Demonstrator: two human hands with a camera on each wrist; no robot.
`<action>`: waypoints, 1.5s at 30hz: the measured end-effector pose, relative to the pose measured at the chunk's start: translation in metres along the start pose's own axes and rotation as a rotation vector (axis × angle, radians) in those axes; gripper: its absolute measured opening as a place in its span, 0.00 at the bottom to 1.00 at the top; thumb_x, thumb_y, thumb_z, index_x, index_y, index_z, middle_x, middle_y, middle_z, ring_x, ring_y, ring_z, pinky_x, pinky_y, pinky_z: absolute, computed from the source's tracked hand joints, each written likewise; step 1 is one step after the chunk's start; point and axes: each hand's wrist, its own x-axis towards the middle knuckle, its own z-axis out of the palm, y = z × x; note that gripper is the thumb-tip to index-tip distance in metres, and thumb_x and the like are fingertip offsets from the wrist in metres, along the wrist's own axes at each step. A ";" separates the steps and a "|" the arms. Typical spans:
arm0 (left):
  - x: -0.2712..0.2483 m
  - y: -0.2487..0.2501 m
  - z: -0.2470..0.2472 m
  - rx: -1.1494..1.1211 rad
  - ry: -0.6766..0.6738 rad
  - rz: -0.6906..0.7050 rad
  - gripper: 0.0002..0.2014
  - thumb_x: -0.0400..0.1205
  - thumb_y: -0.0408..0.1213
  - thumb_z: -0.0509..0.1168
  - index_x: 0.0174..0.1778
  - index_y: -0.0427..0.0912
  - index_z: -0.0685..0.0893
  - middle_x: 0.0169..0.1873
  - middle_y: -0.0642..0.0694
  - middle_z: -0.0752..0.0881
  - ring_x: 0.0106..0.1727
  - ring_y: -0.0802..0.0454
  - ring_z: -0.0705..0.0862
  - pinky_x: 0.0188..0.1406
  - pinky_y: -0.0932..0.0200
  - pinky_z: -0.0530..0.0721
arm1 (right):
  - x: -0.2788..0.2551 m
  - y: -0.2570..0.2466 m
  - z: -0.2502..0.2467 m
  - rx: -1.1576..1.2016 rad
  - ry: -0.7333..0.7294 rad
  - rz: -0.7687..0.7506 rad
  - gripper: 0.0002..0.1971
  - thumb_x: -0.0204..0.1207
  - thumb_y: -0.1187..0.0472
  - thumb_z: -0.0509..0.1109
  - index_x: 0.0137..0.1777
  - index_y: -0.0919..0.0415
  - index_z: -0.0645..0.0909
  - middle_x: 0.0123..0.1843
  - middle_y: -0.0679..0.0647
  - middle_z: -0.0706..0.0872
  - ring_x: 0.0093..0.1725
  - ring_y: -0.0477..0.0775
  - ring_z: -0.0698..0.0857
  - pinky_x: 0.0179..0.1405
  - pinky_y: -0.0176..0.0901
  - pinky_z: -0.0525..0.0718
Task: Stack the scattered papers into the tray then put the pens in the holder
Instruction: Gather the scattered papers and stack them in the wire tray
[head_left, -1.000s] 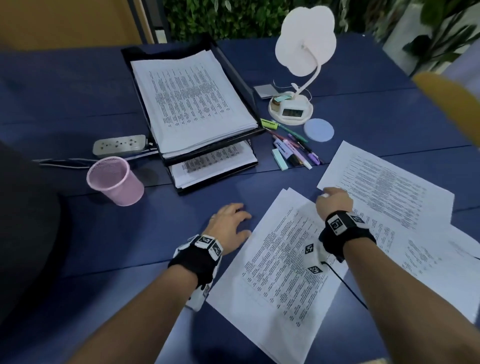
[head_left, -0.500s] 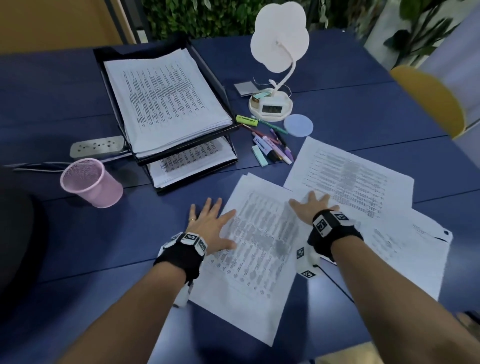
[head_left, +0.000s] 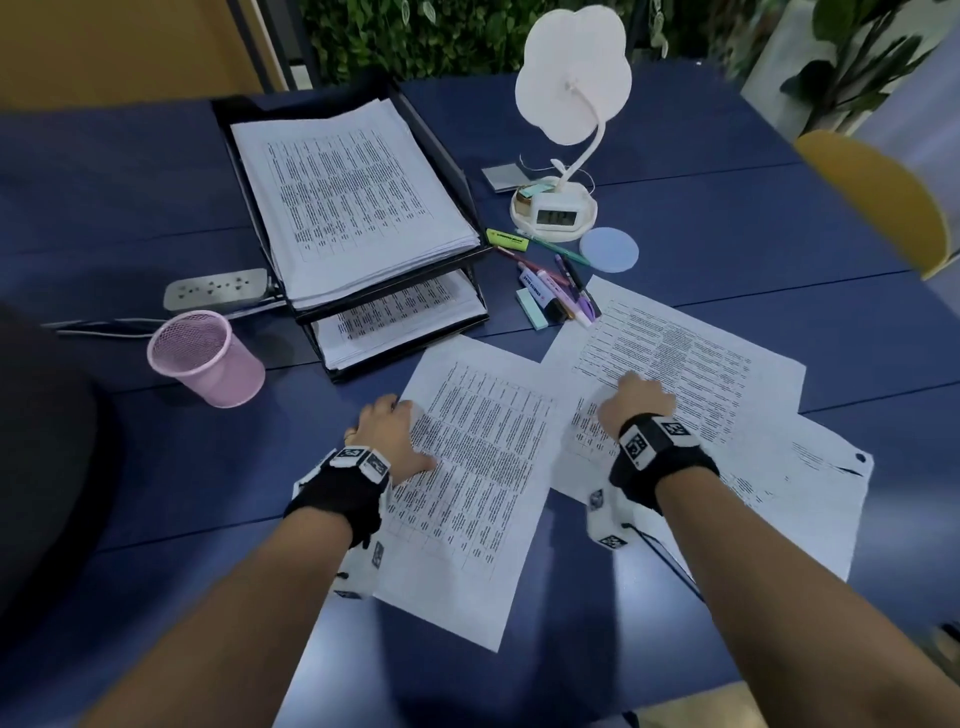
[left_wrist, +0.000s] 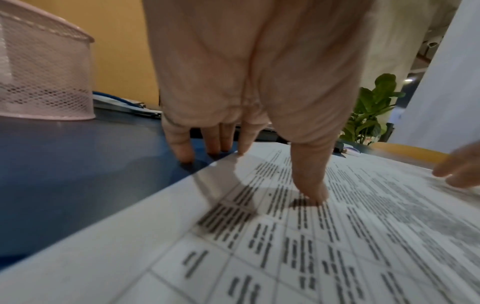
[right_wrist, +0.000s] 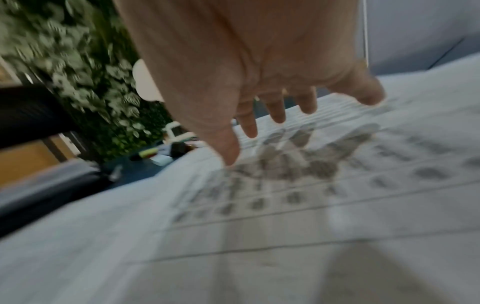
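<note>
Three printed sheets lie loose on the blue table (head_left: 197, 467): a near sheet (head_left: 478, 499), a right sheet (head_left: 685, 353) and one under it (head_left: 810, 499). My left hand (head_left: 395, 423) is at the near sheet's left edge. Its thumb (left_wrist: 310, 185) presses the sheet (left_wrist: 337, 236) and its fingers (left_wrist: 182, 148) touch the table beside that edge. My right hand (head_left: 636, 392) rests spread on the right sheet (right_wrist: 285, 205), holding nothing. The black two-tier tray (head_left: 457, 171) holds paper stacks. Several pens (head_left: 550, 283) lie right of the tray. The pink mesh holder (head_left: 202, 358) stands left.
A white lamp with a clock base (head_left: 556, 208) and a pale blue round coaster (head_left: 609, 249) sit behind the pens. A grey power strip (head_left: 215, 288) with its cable lies left of the tray. A yellow chair (head_left: 878, 202) is at the right edge.
Both hands lay flat with spread fingers half a second ago. Now each stands arched on its fingertips, the left at the near sheet's edge, the right farther onto the right sheet.
</note>
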 end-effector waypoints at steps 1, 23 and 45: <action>0.000 0.002 0.000 -0.026 0.022 -0.032 0.45 0.67 0.60 0.74 0.77 0.47 0.64 0.77 0.41 0.61 0.77 0.39 0.61 0.73 0.38 0.68 | 0.001 0.010 0.002 -0.038 -0.035 0.042 0.31 0.78 0.49 0.59 0.80 0.56 0.59 0.80 0.63 0.63 0.78 0.68 0.63 0.76 0.67 0.63; 0.001 0.004 0.001 -0.054 0.079 -0.267 0.48 0.70 0.66 0.69 0.75 0.33 0.64 0.69 0.35 0.67 0.71 0.36 0.67 0.66 0.41 0.76 | -0.066 -0.042 0.012 -0.253 -0.124 -0.388 0.06 0.77 0.66 0.57 0.40 0.62 0.74 0.42 0.56 0.80 0.41 0.57 0.78 0.41 0.43 0.79; 0.001 0.010 -0.002 -0.334 -0.034 -0.290 0.44 0.75 0.56 0.70 0.75 0.32 0.56 0.61 0.34 0.79 0.52 0.38 0.84 0.43 0.50 0.84 | 0.004 0.037 -0.020 -0.161 -0.034 0.065 0.51 0.64 0.30 0.71 0.79 0.60 0.57 0.77 0.63 0.65 0.74 0.67 0.69 0.68 0.59 0.73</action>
